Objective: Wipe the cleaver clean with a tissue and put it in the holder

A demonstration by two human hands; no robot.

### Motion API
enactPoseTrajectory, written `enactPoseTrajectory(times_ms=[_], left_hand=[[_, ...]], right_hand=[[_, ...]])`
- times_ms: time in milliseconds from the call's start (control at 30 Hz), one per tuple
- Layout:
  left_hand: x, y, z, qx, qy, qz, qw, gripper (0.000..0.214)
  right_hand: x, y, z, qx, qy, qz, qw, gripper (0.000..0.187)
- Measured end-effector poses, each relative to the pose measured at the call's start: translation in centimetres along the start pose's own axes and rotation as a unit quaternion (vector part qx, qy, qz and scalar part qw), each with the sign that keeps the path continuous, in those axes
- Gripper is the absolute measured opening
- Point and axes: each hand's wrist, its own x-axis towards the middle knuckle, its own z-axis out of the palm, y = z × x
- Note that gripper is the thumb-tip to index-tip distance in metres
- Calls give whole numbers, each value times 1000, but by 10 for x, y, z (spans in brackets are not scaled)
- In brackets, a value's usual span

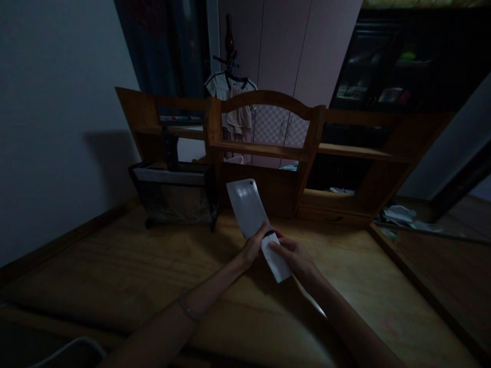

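A broad rectangular cleaver blade (247, 207) points up and away over the wooden desk (126, 266). My left hand (253, 249) is closed around the base of the blade, by its dark collar. My right hand (295, 258) is closed over a white sheath or wrapping (278, 266) that covers the handle end. Both hands meet at the middle of the cleaver, above the desk top. A thin bracelet (187, 308) sits on my left wrist.
A wooden shelf hutch (268, 148) stands at the back of the desk. A dark rack (172, 191) sits at its left. Crumpled white cloth (401, 214) lies at the right. Clothes hang on a hanger (232, 97) before pink wardrobe doors. The room is dim.
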Motion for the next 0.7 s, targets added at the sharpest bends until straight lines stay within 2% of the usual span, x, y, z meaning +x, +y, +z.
enactPoseTrajectory(times_ms=[200,400,700], left_hand=[[-3,-3,-6,25,-52,32,998,46],[-3,-1,-5,6,-108,14,994,48],[-1,-2,-9,22,-100,-8,995,48]], right_hand=[[6,3,-3,38,3,8,999,44],[8,4,-7,35,28,16,999,49],[11,6,-12,23,29,38,999,52]])
